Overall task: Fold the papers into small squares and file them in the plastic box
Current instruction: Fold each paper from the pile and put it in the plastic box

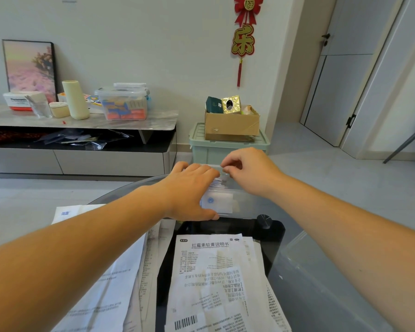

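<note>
Biggest thing: round glass bench (321, 271), filling the lower half of the frame. Low TV cabinet (82, 121) runs along the wall at upper left w/ tubs & bits on top. Loose papers (209, 283), printed leaflets, lie spread over the bench at lower centre & lower left, overlapping. Past the bench, pale green bin (225, 149) on the floor at centre, cardboard carton (230, 125) on its lid.

Clear plastic box (240, 202) sits on the bench at mid-frame, beyond the papers. Folded squares (219, 202) stand inside it, seen thru the near wall.

Left grip (189, 190) lies flat across the box's left side, fingers nearly straight, thumb vs. the near wall. Right grip (249, 171) is narrow, fingers curled, thumb & forefinger pinching the box's far rim.
</note>
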`<state>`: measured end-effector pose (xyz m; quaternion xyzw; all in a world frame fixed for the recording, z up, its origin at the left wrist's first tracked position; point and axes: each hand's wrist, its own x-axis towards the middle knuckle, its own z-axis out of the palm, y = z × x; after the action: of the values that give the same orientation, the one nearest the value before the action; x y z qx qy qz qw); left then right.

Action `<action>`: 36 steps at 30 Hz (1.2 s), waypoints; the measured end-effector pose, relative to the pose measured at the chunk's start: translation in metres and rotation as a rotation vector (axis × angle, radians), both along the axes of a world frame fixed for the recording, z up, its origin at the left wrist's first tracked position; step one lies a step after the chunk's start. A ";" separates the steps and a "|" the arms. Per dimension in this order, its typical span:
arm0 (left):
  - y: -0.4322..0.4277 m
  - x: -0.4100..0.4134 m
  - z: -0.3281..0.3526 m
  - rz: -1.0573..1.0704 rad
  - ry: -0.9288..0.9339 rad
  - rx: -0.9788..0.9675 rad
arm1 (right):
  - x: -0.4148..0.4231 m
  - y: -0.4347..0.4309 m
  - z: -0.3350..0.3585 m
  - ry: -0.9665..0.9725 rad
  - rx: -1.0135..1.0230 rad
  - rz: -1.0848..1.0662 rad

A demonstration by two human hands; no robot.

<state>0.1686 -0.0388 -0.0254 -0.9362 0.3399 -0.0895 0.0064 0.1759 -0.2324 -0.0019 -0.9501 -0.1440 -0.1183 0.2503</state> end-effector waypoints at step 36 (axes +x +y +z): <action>0.022 -0.297 -0.009 -0.110 0.390 -0.099 | -0.316 -0.020 -0.046 0.257 -0.288 0.511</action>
<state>-0.1280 -0.0166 -0.0344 -0.9151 0.3803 0.0765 -0.1102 -0.1398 -0.2520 -0.0474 -0.9159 -0.3605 0.0912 0.1512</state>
